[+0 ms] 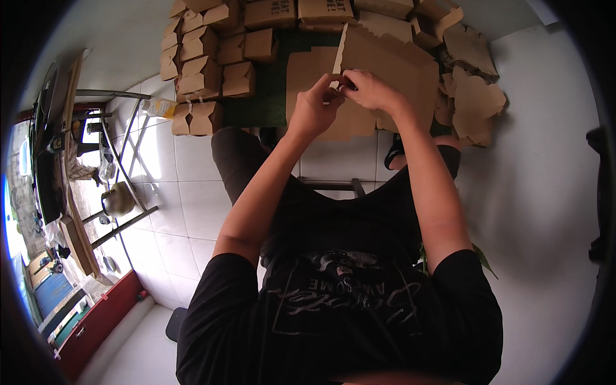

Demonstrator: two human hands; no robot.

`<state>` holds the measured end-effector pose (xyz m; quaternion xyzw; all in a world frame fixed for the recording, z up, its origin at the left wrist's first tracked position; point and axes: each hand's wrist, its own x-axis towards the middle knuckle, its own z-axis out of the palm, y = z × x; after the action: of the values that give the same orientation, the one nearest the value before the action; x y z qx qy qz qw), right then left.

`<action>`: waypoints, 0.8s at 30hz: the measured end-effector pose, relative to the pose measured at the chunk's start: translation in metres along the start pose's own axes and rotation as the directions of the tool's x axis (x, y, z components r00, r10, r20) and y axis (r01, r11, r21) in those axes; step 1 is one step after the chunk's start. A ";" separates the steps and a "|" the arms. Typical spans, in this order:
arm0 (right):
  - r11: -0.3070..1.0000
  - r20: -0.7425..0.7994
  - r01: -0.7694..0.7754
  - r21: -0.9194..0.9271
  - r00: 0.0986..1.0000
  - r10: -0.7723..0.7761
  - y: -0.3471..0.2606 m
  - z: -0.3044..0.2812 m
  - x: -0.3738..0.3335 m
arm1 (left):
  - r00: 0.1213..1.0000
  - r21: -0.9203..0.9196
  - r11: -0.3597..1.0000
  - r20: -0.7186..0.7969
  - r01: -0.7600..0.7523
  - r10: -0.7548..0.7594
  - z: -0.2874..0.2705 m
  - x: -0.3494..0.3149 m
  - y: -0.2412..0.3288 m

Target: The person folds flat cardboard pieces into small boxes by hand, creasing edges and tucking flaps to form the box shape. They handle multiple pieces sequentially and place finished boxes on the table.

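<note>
Both hands meet at the near left corner of a brown cardboard box blank (398,61), partly folded, with a pale wavy-edged flap standing up along its left side. My left hand (316,106) has its fingers closed on that corner from the left. From the right, my right hand (367,90) closes its bent fingers on the same corner, close to the left fingertips. Beneath the blank lies a flat brown cardboard sheet (305,74). The exact fold between my fingertips is hidden.
Folded brown boxes (199,77) are stacked on a green mat (266,96) at the left, with more boxes (326,9) along the back. Flat cardboard blanks (475,102) pile at the right. A bottle of yellow liquid (159,108) and a metal rack (131,154) stand left.
</note>
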<state>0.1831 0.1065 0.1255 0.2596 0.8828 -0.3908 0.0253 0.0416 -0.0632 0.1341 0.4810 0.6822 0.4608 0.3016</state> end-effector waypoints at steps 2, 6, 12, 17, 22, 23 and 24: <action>0.999 -0.005 -0.014 0.033 1.000 0.014 0.010 0.017 0.002 | 0.999 0.026 1.000 0.034 -0.008 0.007 0.000 0.000 -0.013; 0.993 0.055 -0.052 0.103 0.997 0.046 0.025 0.041 0.005 | 0.982 0.118 0.992 0.174 0.053 -0.074 -0.014 0.004 -0.028; 0.955 0.058 0.048 0.293 0.996 -0.068 0.040 0.073 0.008 | 0.944 0.513 0.834 0.329 -0.206 0.031 -0.038 0.017 -0.041; 0.976 0.139 -0.028 0.215 0.990 -0.002 0.042 0.086 0.018 | 0.866 0.519 0.717 0.437 -0.465 0.245 -0.049 0.030 -0.059; 0.984 0.202 -0.105 0.145 0.977 0.074 0.034 0.086 0.023 | 0.829 0.537 0.648 0.471 -0.540 0.302 -0.051 0.029 -0.076; 0.987 0.210 -0.116 0.112 0.974 0.091 0.032 0.086 0.024 | 0.823 0.531 0.643 0.470 -0.552 0.318 -0.051 0.029 -0.079; 0.990 0.204 -0.104 0.099 0.976 0.082 0.031 0.087 0.026 | 0.818 0.526 0.638 0.468 -0.562 0.335 -0.051 0.029 -0.082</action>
<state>0.1617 0.0741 0.0381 0.2611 0.8401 -0.4607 0.1176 -0.0434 -0.0630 0.0794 0.7796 0.5936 0.1723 0.1005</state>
